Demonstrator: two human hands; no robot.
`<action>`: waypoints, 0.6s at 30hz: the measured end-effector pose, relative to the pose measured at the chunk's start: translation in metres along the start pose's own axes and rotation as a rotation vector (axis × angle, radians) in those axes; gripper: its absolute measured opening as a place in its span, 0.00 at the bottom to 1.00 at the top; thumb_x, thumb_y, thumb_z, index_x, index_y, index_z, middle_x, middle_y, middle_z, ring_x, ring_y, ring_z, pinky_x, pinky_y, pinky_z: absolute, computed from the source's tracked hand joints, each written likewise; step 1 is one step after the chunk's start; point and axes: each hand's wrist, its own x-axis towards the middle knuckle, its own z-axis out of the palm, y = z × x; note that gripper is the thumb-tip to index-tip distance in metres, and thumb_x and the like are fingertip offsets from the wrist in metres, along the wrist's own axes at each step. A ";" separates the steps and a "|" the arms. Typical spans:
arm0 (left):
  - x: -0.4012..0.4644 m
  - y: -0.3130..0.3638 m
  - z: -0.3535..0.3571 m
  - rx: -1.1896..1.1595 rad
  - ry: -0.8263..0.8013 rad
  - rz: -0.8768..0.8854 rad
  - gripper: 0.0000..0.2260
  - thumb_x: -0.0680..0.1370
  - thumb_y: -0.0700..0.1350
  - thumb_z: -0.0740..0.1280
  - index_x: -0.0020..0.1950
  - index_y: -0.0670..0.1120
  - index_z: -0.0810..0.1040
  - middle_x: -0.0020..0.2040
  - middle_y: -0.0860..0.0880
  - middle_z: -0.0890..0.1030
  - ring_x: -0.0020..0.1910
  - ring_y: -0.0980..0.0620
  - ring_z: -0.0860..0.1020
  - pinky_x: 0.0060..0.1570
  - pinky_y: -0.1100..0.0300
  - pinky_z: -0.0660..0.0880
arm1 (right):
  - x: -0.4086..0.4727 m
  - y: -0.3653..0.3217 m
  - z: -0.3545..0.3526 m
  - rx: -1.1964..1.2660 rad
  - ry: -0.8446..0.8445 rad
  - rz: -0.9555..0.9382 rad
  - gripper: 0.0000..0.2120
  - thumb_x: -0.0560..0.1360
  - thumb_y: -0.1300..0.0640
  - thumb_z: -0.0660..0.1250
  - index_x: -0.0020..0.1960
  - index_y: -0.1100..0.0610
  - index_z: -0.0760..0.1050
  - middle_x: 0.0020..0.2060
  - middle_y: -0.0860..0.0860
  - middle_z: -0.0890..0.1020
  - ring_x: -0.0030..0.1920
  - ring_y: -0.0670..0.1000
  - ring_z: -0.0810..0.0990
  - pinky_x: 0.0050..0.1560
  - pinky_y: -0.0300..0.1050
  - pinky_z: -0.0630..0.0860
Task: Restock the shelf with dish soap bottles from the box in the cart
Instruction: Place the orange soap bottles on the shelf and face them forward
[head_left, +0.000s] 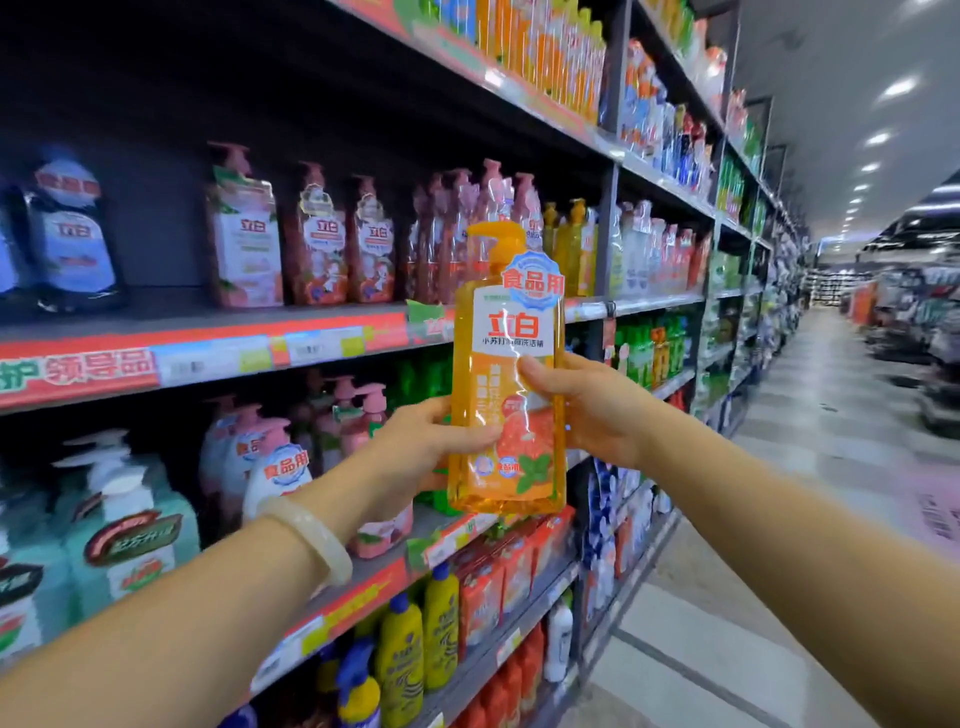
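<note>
Both hands' fingers curled – gripping soap btl, upright

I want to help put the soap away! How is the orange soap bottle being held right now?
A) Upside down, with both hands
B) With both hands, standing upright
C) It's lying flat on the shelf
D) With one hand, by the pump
B: the left hand and the right hand both grip the orange soap bottle, whose pump points up in front of the shelves.
</note>
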 end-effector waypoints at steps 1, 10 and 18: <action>0.015 -0.002 0.002 0.003 -0.004 -0.006 0.13 0.70 0.43 0.71 0.54 0.48 0.79 0.47 0.48 0.84 0.45 0.49 0.82 0.41 0.57 0.79 | 0.010 0.003 -0.011 0.001 0.001 -0.002 0.17 0.73 0.49 0.68 0.61 0.51 0.75 0.59 0.53 0.81 0.59 0.58 0.79 0.61 0.60 0.74; 0.163 -0.031 0.050 0.011 0.030 -0.006 0.14 0.72 0.38 0.70 0.57 0.44 0.78 0.46 0.47 0.83 0.40 0.50 0.82 0.37 0.59 0.79 | 0.105 0.035 -0.134 0.047 -0.010 -0.013 0.29 0.65 0.48 0.72 0.64 0.55 0.74 0.59 0.54 0.81 0.61 0.60 0.78 0.63 0.63 0.72; 0.327 -0.027 0.130 -0.001 0.150 0.062 0.14 0.72 0.35 0.70 0.57 0.43 0.78 0.44 0.48 0.82 0.33 0.56 0.82 0.30 0.64 0.77 | 0.203 0.023 -0.290 0.050 -0.038 -0.048 0.15 0.73 0.52 0.67 0.60 0.52 0.75 0.59 0.53 0.81 0.59 0.56 0.79 0.63 0.60 0.73</action>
